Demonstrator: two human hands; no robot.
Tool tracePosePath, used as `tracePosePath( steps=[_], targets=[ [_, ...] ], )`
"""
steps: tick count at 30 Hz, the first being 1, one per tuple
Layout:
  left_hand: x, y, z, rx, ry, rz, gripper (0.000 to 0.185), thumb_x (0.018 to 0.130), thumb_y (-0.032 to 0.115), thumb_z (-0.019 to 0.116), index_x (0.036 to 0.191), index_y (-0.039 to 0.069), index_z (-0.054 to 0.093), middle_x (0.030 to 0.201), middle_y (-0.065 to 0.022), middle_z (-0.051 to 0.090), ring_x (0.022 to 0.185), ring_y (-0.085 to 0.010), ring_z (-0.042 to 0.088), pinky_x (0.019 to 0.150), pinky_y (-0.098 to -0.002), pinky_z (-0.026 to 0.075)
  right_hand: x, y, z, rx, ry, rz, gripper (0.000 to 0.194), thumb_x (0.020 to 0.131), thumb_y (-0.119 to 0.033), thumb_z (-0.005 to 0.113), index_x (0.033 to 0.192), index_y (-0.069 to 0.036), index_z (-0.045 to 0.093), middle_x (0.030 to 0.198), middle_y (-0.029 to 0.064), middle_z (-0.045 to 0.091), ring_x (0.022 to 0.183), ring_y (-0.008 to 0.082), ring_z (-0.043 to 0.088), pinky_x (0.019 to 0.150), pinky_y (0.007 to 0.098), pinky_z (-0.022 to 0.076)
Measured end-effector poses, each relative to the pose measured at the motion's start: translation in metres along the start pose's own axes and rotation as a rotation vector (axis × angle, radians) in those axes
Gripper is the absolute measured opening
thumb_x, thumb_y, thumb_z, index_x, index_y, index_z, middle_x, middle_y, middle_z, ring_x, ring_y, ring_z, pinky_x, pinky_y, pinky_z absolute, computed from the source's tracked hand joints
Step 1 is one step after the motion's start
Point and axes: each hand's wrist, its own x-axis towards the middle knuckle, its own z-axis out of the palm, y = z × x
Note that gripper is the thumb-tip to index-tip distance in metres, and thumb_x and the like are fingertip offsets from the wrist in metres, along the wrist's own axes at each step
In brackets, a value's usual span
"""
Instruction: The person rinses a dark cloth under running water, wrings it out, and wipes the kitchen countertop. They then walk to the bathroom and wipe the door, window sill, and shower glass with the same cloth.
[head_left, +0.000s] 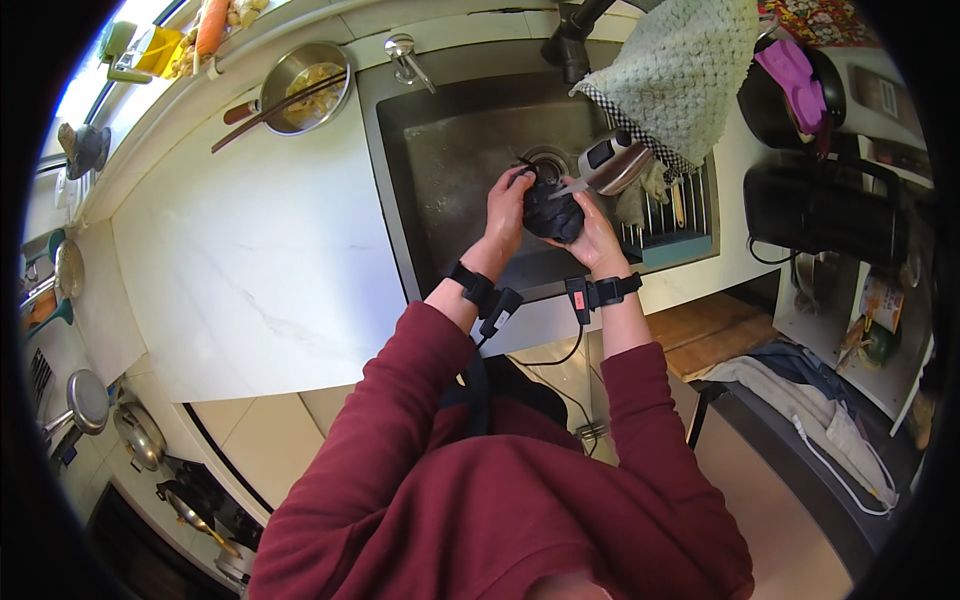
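Both of my hands are over the dark sink basin (450, 157), around a wet black bundle, perhaps a cloth (551, 214). My left hand (510, 206) grips its upper left part between thumb and fingers. Cupped under its right and lower side is my right hand (596, 232), with wet skin. A stream of water runs onto the bundle from the metal faucet head (616, 161) just above right. The drain (546, 161) lies partly hidden behind the bundle. My fingers beneath the bundle are largely out of sight.
A steel pot (307, 90) with food and chopsticks across it stands on the white counter (255, 247), left of the sink. A pale green towel (675, 75) hangs over the faucet. A rack (679, 247) sits at the basin's right. Cables hang from both wrist straps.
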Motion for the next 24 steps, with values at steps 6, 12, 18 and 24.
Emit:
tracePosePath(
  steps=[6,12,18,24],
  targets=[
    [-0.039,0.005,0.01,0.783,-0.153,0.701,0.034,0.085,0.022,0.071,0.113,0.006,0.061,0.118,-0.0185,0.053,0.11,-0.0342,0.053,0.095,-0.0381,0.044,-0.005,-0.011,0.008,0.112,-0.07,0.161,0.046,0.097,-0.05,0.04,0.123,-0.017,0.056,0.118,0.0053,0.062,0.109,0.0258,0.061,0.084,0.0543,0.0516],
    [-0.048,0.03,0.001,1.113,-0.443,0.985,0.036,0.079,0.024,0.075,0.109,0.009,0.062,0.122,-0.0185,0.051,0.111,-0.0392,0.05,0.094,-0.0452,0.045,0.01,0.0,0.012,0.136,-0.108,0.233,0.044,0.094,-0.055,0.042,0.114,-0.019,0.059,0.109,0.0037,0.064,0.099,0.02,0.063,0.079,0.0437,0.055],
    [-0.044,0.032,0.005,1.189,-0.446,1.107,0.02,0.078,0.017,0.071,0.096,0.01,0.065,0.108,-0.0134,0.055,0.098,-0.0355,0.054,0.084,-0.0428,0.049,0.013,0.025,0.003,0.243,-0.141,0.3,0.052,0.088,-0.067,0.052,0.112,-0.022,0.062,0.109,0.0019,0.065,0.105,0.0203,0.062,0.086,0.0441,0.0525],
    [-0.039,0.032,0.023,1.172,-0.295,0.999,0.012,0.08,0.017,0.067,0.088,0.008,0.065,0.091,-0.0122,0.057,0.086,-0.0342,0.054,0.075,-0.0425,0.049,0.031,0.049,0.001,0.168,-0.226,0.063,0.056,0.09,-0.066,0.046,0.117,-0.019,0.058,0.114,0.0028,0.064,0.108,0.0202,0.061,0.093,0.04,0.0504]
  ],
)
